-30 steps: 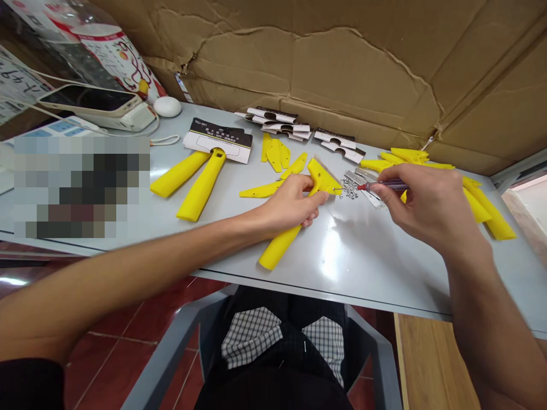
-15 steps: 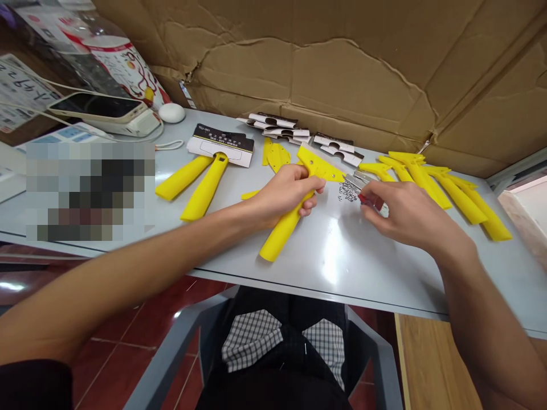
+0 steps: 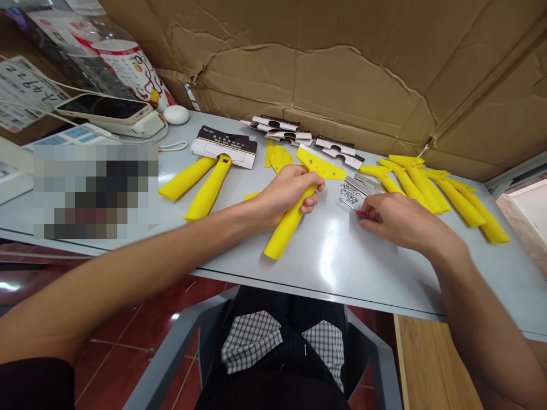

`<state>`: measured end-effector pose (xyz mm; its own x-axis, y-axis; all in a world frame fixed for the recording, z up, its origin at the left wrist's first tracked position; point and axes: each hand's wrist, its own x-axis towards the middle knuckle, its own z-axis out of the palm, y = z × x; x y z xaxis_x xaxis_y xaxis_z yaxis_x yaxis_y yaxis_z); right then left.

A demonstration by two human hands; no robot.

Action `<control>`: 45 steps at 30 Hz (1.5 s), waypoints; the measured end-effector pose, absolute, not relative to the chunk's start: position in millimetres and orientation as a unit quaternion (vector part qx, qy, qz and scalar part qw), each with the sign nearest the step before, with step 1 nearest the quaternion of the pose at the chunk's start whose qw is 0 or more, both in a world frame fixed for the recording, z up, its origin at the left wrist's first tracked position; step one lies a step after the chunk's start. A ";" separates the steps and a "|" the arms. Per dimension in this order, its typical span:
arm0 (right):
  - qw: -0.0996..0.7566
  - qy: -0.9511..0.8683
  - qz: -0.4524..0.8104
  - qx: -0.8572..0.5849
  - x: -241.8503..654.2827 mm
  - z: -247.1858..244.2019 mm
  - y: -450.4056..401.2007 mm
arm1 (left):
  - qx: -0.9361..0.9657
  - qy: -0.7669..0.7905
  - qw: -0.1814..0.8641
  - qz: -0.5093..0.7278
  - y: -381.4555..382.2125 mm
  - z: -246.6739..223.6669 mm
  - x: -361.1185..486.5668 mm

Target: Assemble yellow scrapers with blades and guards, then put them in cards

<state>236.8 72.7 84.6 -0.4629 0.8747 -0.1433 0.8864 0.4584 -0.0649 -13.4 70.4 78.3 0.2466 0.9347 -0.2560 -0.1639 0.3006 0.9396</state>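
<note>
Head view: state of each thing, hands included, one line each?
Left hand: closed on yellow plastic scraper, by its handle
Right hand: gripping metal-shafted screwdriver, tip by small silver screws
Small silver screws: loose, heaped
Yellow plastic scrapers at right: lying side by side, heads without cards
Yellow plastic scrapers at left: heads under black-and-white printed cards
Pale-rimmed black phone: face up, screen dark

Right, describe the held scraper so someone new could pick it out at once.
Find the grey table below the cardboard. Near its middle, left of the small screws, is a yellow scraper. Unlike the other yellow tools, it is gripped in the left hand.
</note>
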 end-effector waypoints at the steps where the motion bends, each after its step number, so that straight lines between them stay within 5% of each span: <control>1: 0.047 0.853 -0.069 0.515 237.1 84.6 72.9 | 0.423 0.456 0.665 0.413 70.7 78.4 -13.5; 25: -0.078 0.908 -0.091 0.402 230.6 88.2 67.1 | 0.515 0.508 0.557 0.407 66.0 72.8 -12.9; 32: -0.022 0.899 -0.080 0.430 233.8 87.3 69.7 | 0.501 0.526 0.568 0.387 65.9 74.7 -10.3; 45: 0.072 0.868 -0.070 0.486 244.9 79.9 81.0 | 0.350 0.373 0.675 0.531 80.7 59.4 -15.4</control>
